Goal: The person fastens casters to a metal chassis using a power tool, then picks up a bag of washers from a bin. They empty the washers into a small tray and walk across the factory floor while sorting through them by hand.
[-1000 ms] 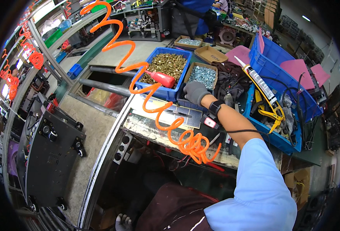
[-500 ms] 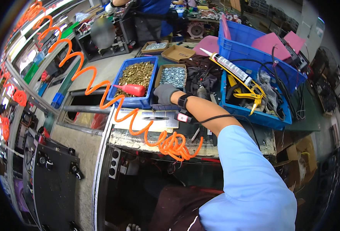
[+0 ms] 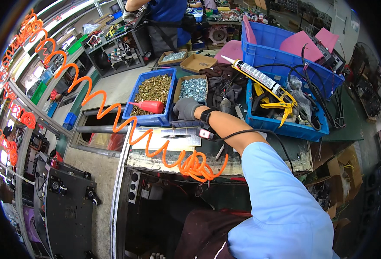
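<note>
My right hand (image 3: 186,108), in a dark grey glove, reaches over a small dark tray (image 3: 186,123) at the front of the bench. Its fingers curl downward, and whatever they hold is hidden beneath them. Just beyond it is a cardboard box (image 3: 178,91) of small silver metal parts (image 3: 193,89). To its left stands a blue bin (image 3: 171,102) of brass-coloured parts (image 3: 155,88), with a red squeeze bottle (image 3: 150,106) lying across the near end. Only the gloved fingertips of my left hand (image 3: 157,256) show at the lower edge, too cut off to read.
A coiled orange air hose (image 3: 97,98) hangs across the left side and bunches at the bench edge. On the right, a yellow caulking gun (image 3: 276,105) rests over a blue crate (image 3: 285,131). A power drill (image 3: 226,105) lies by dark cloth. Another person (image 3: 166,17) stands at the back.
The view has shifted slightly. My right hand stays by the box of silver parts, with its fingers still curled down over the dark tray.
</note>
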A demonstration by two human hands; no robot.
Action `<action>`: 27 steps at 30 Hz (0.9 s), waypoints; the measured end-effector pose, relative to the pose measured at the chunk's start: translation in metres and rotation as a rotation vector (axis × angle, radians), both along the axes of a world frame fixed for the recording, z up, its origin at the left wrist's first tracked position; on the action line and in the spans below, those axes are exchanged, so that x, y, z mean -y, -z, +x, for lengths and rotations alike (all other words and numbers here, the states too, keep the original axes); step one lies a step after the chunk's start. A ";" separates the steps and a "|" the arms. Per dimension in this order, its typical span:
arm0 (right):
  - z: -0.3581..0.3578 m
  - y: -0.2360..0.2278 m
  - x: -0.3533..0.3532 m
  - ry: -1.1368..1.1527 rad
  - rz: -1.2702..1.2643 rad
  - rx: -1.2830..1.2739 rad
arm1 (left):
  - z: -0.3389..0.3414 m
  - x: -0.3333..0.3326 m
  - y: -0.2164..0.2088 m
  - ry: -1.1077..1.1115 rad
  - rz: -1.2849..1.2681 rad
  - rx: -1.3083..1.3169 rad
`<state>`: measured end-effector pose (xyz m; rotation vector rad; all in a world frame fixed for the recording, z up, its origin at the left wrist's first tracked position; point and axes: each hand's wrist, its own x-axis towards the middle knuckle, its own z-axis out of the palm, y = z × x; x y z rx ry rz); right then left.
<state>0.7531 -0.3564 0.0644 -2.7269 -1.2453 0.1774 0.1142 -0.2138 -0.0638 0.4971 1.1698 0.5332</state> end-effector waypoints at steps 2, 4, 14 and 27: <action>0.001 0.000 0.002 0.000 -0.011 -0.018 | 0.007 0.004 -0.006 -0.021 0.012 -0.056; -0.001 -0.003 0.006 -0.029 -0.017 0.017 | 0.010 0.006 -0.014 -0.022 0.015 -0.076; 0.011 -0.049 0.121 0.124 0.403 0.071 | 0.004 -0.013 -0.007 -0.002 0.006 -0.097; -0.171 -0.010 0.301 0.517 0.666 -0.076 | 0.092 -0.007 -0.052 0.288 0.160 -0.098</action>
